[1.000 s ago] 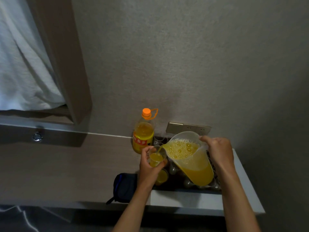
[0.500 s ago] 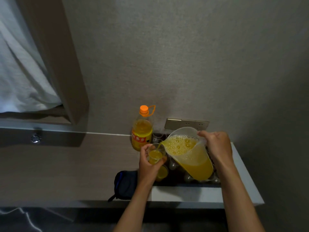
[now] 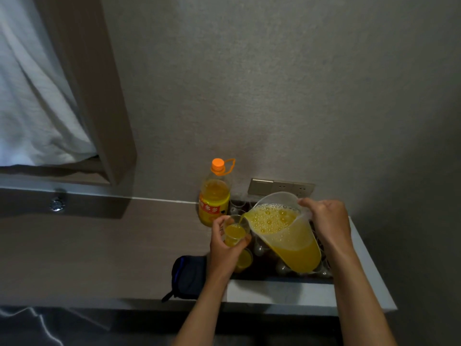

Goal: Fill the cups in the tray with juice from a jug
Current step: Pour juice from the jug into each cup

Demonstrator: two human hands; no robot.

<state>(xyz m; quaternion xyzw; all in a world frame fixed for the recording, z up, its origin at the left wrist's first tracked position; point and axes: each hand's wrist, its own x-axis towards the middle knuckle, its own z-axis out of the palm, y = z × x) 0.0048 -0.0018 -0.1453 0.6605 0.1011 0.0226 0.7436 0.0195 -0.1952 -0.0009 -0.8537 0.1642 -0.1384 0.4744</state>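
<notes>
A right hand [image 3: 326, 222] grips a tilted jug [image 3: 284, 231], streaming juice into a cup [image 3: 234, 232] that left-hand [image 3: 224, 248] fingers curl around above the tray [image 3: 282, 275]. The cup looks nearly full, so easing the tilt back promptly should prevent overflow. A bottle [image 3: 215, 196] crowds the left, the wall stands close behind, and the surface [image 3: 361, 265] edge lies near the right arm.

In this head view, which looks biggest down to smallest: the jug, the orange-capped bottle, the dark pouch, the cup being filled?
1. jug
2. bottle
3. pouch, close to the bottle and partly hidden, so unsure
4. cup in the left hand
</notes>
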